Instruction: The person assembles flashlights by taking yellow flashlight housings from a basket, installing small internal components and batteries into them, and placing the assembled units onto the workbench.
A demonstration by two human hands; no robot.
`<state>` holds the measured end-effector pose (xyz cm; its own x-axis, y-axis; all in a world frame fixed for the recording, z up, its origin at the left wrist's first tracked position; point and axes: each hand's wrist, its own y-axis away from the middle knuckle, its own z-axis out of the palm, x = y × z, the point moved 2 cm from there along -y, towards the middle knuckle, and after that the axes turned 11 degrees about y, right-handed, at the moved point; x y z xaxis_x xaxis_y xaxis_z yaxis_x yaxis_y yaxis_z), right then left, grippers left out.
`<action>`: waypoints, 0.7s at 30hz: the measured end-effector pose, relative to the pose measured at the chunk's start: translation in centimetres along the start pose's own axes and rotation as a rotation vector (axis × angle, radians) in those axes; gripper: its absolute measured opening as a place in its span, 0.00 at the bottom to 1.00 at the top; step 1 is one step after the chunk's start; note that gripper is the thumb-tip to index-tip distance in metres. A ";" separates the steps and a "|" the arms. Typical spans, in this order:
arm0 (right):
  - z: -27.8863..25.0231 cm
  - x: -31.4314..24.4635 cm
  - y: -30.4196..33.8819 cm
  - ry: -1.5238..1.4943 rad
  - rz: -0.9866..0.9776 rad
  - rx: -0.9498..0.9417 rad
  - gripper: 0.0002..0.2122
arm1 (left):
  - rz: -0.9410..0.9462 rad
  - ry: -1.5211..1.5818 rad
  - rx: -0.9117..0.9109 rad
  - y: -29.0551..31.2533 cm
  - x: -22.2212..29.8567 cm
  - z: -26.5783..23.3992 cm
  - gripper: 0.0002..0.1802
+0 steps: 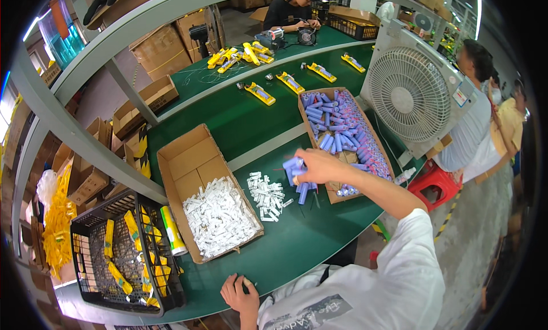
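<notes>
Head view: purple cylinders (295,165) are pinched by the right hand (317,166); the left hand (240,294) is loosely curled. White shirt (388,284) is lettered.

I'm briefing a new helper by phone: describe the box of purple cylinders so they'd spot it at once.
Find the big square-framed fan at the right side of the green workbench. Just left of it sits a long cardboard box. Unlike the similar box farther left, which holds white pieces, this one is crowded with purple cylinders.

Assembly workshop: green workbench (302,238), cartons (157,47), black crate (128,307).
</notes>
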<state>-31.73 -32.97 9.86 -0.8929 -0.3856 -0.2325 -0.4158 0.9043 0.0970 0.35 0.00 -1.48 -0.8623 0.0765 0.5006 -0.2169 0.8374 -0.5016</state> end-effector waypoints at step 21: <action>2.6 14.7 -14.1 0.203 0.315 0.100 0.39 | -0.050 -0.022 0.001 0.0 -0.1 0.0 0.07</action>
<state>-38.53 -50.88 2.53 -0.9944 -0.1054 -0.0089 -0.1056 0.9938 0.0358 0.47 -0.01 -1.53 -0.8603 0.0227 0.5093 -0.2605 0.8391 -0.4775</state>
